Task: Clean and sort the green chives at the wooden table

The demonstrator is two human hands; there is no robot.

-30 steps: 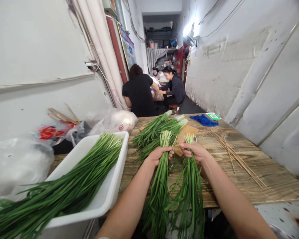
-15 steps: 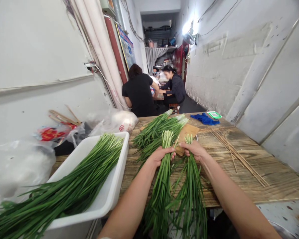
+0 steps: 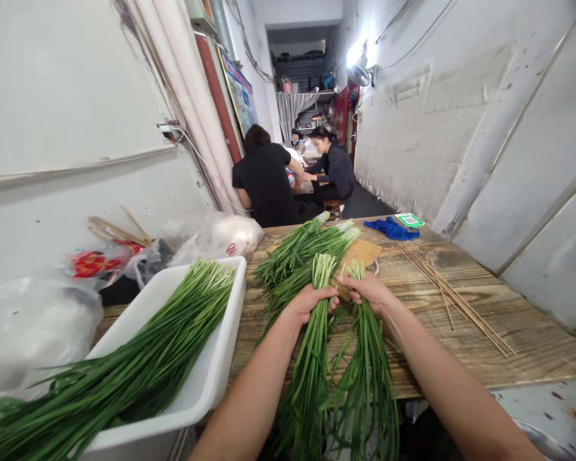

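Note:
My left hand point(image 3: 315, 301) is closed around a bunch of garlic chives point(image 3: 317, 346), pale stem ends up and green leaves hanging over the table's near edge. Close beside it, my right hand point(image 3: 367, 290) grips a second, thinner bunch of chives point(image 3: 368, 358) near its pale ends. The fingertips of both hands nearly meet between the bunches, though I cannot tell whether they pass a stem. Behind the hands, tied-looking chive bundles point(image 3: 302, 250) lie on the table, partly over a brown board point(image 3: 360, 253).
A white plastic tub point(image 3: 230, 320) heaped with loose chives point(image 3: 163, 346) stands at left. Plastic bags point(image 3: 216, 234) lie behind it. On the wooden table point(image 3: 484, 288) are thin sticks point(image 3: 456, 298), a blue cloth point(image 3: 392, 228) and a QR card point(image 3: 409, 220). Several people point(image 3: 264, 179) sit beyond.
My right hand has moved slightly left with its chives, closer to my left hand. The whole view has shifted a little. Both bunches stay held.

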